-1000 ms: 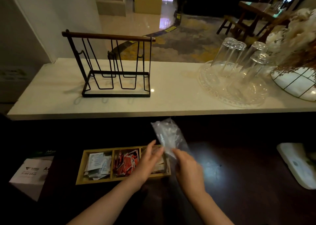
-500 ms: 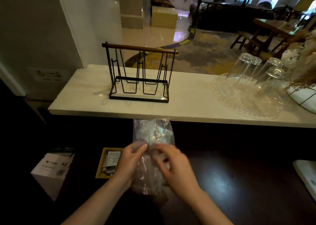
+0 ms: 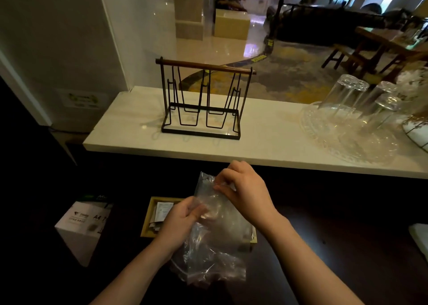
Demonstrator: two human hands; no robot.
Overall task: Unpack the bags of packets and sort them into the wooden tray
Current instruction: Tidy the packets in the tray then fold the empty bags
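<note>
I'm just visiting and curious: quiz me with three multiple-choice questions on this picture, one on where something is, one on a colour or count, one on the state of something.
1. Where is the wire rack?
A. on the pale counter
B. in the tray
C. on the dark table

2. What colour is the paper box at the left?
A. red
B. white
C. blue

3. How is the plastic bag held?
A. lying untouched
B. by one hand only
C. by both hands

Answers:
1 A: the wire rack stands on the pale counter, behind the hands.
2 B: the paper box is white, marked A4.
3 C: the left hand and right hand each pinch the plastic bag, above the tray.
</note>
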